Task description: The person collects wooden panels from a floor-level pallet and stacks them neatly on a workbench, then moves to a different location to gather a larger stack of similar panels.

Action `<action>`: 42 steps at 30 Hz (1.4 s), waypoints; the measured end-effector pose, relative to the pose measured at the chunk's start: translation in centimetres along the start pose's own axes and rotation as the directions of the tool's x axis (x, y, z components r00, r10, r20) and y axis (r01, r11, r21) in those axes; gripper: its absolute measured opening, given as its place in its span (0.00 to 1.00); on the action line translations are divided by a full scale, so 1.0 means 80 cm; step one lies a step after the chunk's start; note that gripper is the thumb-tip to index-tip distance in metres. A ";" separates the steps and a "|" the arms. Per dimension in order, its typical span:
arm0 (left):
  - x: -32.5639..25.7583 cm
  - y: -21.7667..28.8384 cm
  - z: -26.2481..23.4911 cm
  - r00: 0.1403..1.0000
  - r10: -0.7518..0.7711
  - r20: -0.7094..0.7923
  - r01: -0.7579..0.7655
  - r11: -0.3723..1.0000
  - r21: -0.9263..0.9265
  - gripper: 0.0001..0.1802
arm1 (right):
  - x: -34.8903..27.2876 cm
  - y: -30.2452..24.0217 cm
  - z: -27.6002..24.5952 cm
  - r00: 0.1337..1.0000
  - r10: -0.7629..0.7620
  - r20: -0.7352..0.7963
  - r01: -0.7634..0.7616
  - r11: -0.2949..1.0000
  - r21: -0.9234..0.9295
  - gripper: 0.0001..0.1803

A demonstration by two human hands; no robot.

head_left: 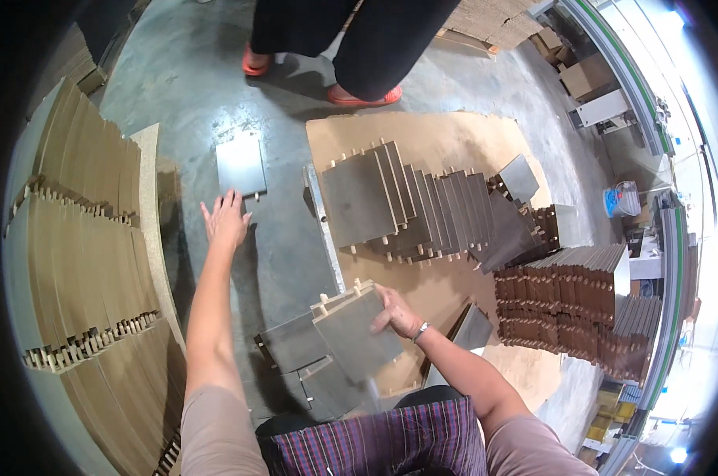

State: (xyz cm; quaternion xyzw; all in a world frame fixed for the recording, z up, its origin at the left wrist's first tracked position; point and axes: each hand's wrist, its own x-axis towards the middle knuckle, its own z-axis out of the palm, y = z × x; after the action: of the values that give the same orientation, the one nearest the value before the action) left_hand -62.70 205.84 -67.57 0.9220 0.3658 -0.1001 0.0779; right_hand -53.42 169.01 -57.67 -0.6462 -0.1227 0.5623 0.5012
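Observation:
My right hand (399,312) is closed on the right edge of a dark grey wooden panel (357,333), with pale wooden dowels sticking out of its far edge. The panel is tilted above other dark panels (295,343) that lie by my lap. My left hand (227,219) reaches out with its fingers spread, at the near edge of a small panel (241,165) on the floor. Glare whitens that panel's top. Whether my fingertips press on it, I cannot tell.
On a brown cardboard sheet (422,133) a row of doweled panels (367,194) leans over. Stacks of brown panels (553,293) stand to the right; tall stacks of boards (85,270) line the left. A metal strip (324,230) lies between. A person in red shoes (364,97) stands ahead.

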 end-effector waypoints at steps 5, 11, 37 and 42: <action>-0.012 -0.019 -0.019 0.946 -0.310 0.095 0.322 0.930 -0.174 0.46 | -0.006 -0.020 0.012 0.999 -0.013 -0.031 0.009 0.992 -0.129 0.35; -0.030 0.027 -0.007 0.842 -0.538 -0.019 0.497 0.791 -0.357 0.54 | 0.016 0.039 -0.017 0.996 -0.080 0.031 0.082 0.992 -0.091 0.33; -0.294 0.065 0.069 0.975 0.220 -0.033 -0.218 0.922 -0.319 0.49 | -0.050 -0.053 0.017 0.964 -0.001 -0.267 0.185 0.723 0.666 0.27; -0.295 0.062 0.078 0.989 0.146 0.007 -0.132 0.915 -0.381 0.41 | -0.054 -0.055 0.015 0.934 0.094 -0.344 0.182 0.703 0.687 0.23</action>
State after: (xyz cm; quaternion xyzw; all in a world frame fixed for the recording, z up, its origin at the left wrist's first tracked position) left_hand -76.86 185.36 -67.60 0.9112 0.3104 -0.0380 0.2682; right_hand -54.14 168.56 -51.46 -0.4903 0.1796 0.4277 0.7379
